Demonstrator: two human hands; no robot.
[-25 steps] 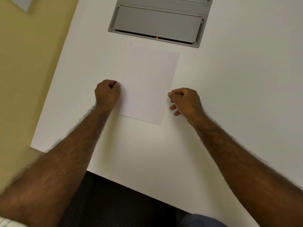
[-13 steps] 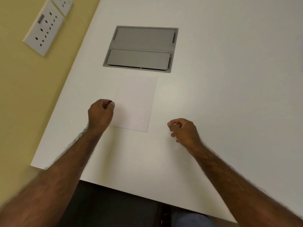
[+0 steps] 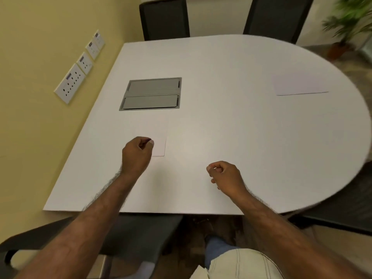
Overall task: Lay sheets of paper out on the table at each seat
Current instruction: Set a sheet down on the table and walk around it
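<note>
Head view: my left hand, fingers curled and holding nothing, sits at the near sheet's seven o'clock corner; its long axis runs twelve-to-six. My right hand hangs curled, empty. Far sheet lies crosswise at two o'clock on the desk.

A yellow wall with sockets is running left of the hands; dark chairs are standing beyond the white desk.

Bare table is lying open between the near sheet and the far sheet. The grey hatch is sitting flush, while dark chairs are crowding the far edge.
</note>
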